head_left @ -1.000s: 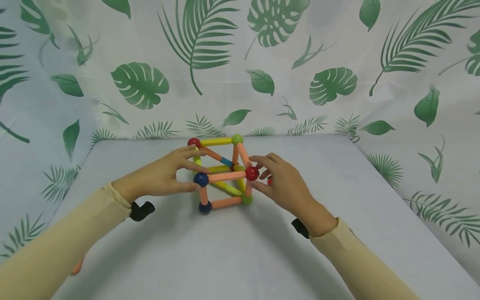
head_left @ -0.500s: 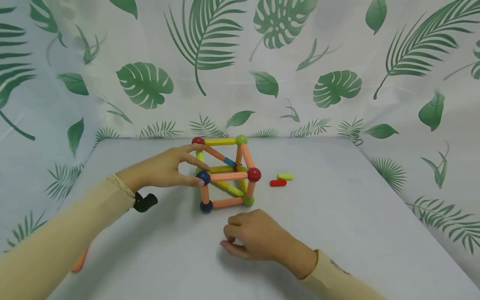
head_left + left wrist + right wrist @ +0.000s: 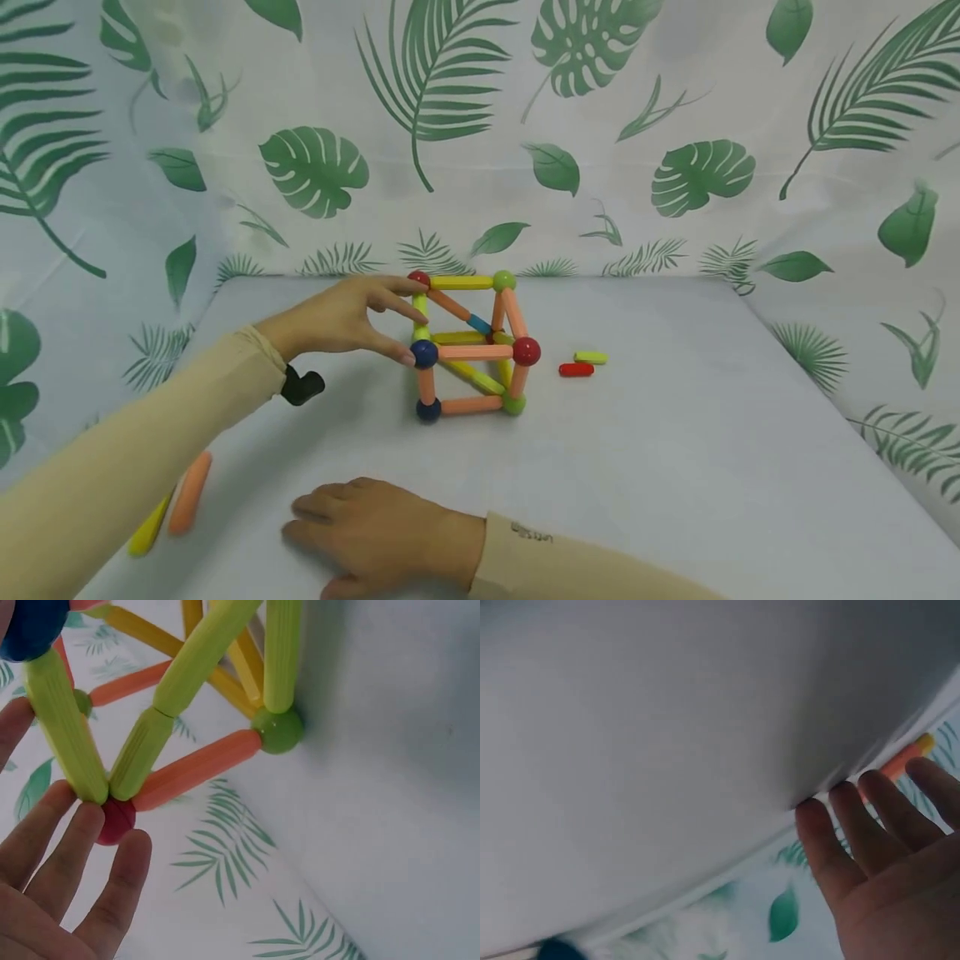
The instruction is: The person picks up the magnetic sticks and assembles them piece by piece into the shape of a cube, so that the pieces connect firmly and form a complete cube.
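A frame of magnetic sticks and balls (image 3: 475, 352) stands on the table in the head view. My left hand (image 3: 348, 312) holds its left side, the thumb at an upper dark blue ball (image 3: 425, 353) and the other fingertips around the rear red ball (image 3: 418, 280). In the left wrist view, fingertips reach a yellow-green stick (image 3: 67, 724) and the red ball (image 3: 117, 823). My right hand (image 3: 386, 533) is low over the front of the table, palm down with extended fingers, holding nothing. Left of it lie an orange stick (image 3: 191, 493) and a yellow stick (image 3: 150, 527).
A short red stick (image 3: 576, 369) and a short yellow-green stick (image 3: 591, 357) lie right of the frame. Behind the table (image 3: 675, 467) hangs a leaf-printed cloth (image 3: 480, 167), which also runs along both sides. My left forearm partly covers the loose yellow stick.
My right hand has let go of the frame's right front red ball, drawn back toward me, and swept left with its fingers straightening. My left hand stays at the frame.
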